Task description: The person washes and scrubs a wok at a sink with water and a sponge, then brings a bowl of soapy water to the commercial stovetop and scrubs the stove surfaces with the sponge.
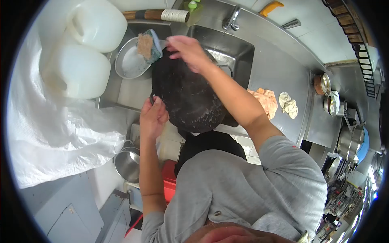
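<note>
A large black wok point(184, 87) with wet, foamy specks on its surface is tilted over the sink's front edge. My left hand point(153, 115) is closed around a small handle at the wok's left rim. Above the wok's far edge, my right hand point(188, 52) reaches left with its fingers apart and nothing visible in them. Close to those fingertips, a brown scouring pad point(144, 45) and a blue-green sponge point(155, 47) rest at the rim of a metal bowl point(121, 67) holding whitish liquid.
Water runs from the faucet point(231, 20) into the right sink basin point(243, 52). Crumpled cloths point(288, 105) lie on the steel counter point(279, 69). Two white plastic jugs point(77, 69) stand left of the sink. A wooden-handled brush point(156, 15) lies behind; a steel pot point(127, 164) is lower left.
</note>
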`<control>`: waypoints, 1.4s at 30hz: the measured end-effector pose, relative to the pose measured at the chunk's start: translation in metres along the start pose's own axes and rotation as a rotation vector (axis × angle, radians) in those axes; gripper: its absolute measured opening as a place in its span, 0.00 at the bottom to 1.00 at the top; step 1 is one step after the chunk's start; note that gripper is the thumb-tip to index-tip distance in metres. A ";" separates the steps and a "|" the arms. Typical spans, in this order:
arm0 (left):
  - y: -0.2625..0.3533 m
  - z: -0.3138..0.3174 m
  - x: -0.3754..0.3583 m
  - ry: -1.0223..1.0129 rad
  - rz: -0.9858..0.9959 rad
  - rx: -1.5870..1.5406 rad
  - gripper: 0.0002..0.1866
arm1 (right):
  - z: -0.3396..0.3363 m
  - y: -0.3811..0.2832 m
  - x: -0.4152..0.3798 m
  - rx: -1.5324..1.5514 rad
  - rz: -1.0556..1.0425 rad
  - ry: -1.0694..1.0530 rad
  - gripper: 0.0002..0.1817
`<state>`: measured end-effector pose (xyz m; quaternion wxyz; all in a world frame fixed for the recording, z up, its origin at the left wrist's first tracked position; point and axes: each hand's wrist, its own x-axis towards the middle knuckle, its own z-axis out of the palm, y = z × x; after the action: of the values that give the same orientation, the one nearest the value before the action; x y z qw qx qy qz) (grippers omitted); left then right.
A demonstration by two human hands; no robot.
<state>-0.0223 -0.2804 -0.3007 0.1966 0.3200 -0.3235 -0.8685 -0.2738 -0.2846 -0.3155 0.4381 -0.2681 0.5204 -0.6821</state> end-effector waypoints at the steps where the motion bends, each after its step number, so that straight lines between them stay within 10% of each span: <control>1: -0.001 0.004 0.006 0.000 -0.008 0.004 0.06 | -0.029 0.004 -0.004 -0.018 0.039 0.105 0.17; 4: 0.002 0.014 0.023 0.023 -0.026 0.090 0.08 | -0.139 0.033 0.010 0.004 0.115 0.609 0.09; 8: 0.001 0.025 0.060 -0.097 -0.095 0.053 0.09 | -0.256 0.040 0.058 0.079 0.111 0.763 0.14; 13: -0.020 0.034 0.109 -0.192 -0.159 0.047 0.11 | -0.300 0.037 0.096 0.280 0.172 0.599 0.12; 19: -0.026 0.049 0.134 -0.174 -0.236 0.147 0.07 | -0.330 0.074 0.091 -0.301 0.032 0.554 0.08; 25: -0.022 0.040 0.150 -0.224 -0.289 0.269 0.06 | -0.314 0.021 0.073 0.328 0.136 0.381 0.10; 34: -0.033 0.004 0.193 -0.059 -0.241 0.504 0.08 | -0.321 0.043 0.092 -0.409 -0.087 0.383 0.21; 37: -0.038 0.001 0.206 -0.010 -0.140 0.704 0.10 | -0.312 0.044 0.079 -1.481 -0.794 0.478 0.23; 42: -0.038 0.013 0.231 0.065 0.059 1.059 0.13 | -0.243 0.042 0.038 -1.181 -0.458 0.723 0.18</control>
<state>-0.2025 -0.3742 -0.4186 0.0424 0.3928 -0.7204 -0.5700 -0.4781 -0.2056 -0.4348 -0.1326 -0.3197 0.8447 -0.4082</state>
